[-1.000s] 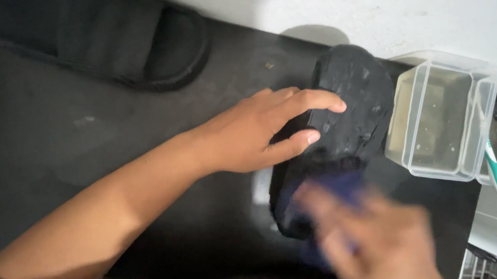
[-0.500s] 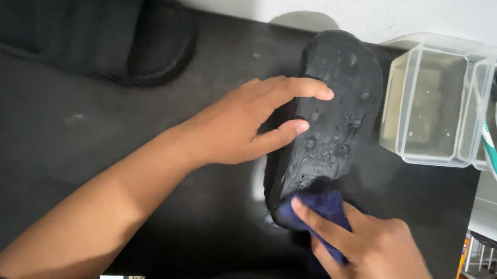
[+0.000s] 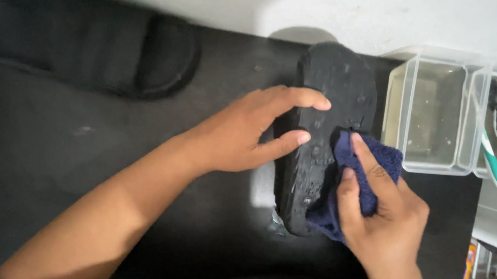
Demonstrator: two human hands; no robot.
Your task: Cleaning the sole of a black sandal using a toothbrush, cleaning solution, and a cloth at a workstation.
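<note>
A black slipper [image 3: 336, 87] lies sole up on the black mat [image 3: 83, 163], wet and shiny. My left hand [image 3: 249, 134] grips its left edge, fingers spread over the sole. My right hand [image 3: 386, 216] presses a dark blue cloth [image 3: 369, 159] against the sole's middle right part. The slipper's lower right side is hidden under the cloth and hand.
A second black slipper [image 3: 121, 49] lies at the mat's upper left. Two clear plastic boxes [image 3: 431, 111] stand at the right, the far one holding a toothbrush [image 3: 492, 162] and a black tool. A white wall runs behind.
My right hand has slid the blue cloth up from the slipper's lower end to its middle. My left hand keeps its hold on the slipper.
</note>
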